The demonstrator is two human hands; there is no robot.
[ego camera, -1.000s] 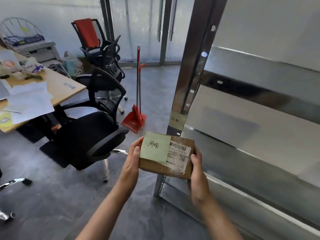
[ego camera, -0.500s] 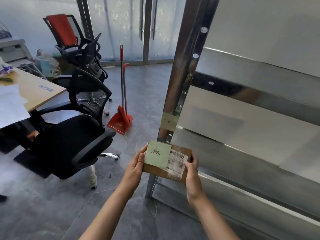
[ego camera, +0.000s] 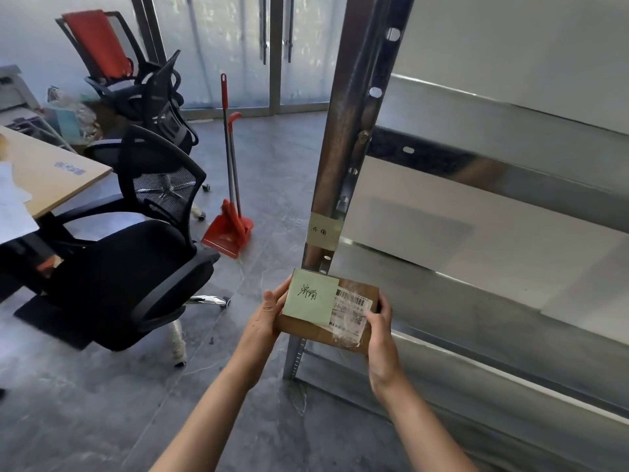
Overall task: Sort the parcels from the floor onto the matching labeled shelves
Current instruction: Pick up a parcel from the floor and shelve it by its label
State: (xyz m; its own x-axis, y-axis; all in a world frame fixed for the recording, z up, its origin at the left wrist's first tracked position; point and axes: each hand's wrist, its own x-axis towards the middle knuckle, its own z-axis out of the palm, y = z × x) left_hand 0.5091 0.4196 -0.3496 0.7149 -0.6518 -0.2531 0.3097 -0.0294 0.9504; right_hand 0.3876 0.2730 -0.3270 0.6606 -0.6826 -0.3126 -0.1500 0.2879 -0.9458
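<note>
Left hand (ego camera: pixel 269 316) and right hand (ego camera: pixel 379 330) grip opposite short ends of a small cardboard parcel (ego camera: pixel 328 313), held in the air in front of the shelf upright (ego camera: pixel 343 158). A green handwritten note (ego camera: pixel 311 296) and a barcode label (ego camera: pixel 352 310) cover its top. A label (ego camera: pixel 323 230) is taped on the upright. Beyond stand a black office chair (ego camera: pixel 136 260), a red dustpan (ego camera: pixel 228 231) and glass doors (ego camera: pixel 238 49).
</note>
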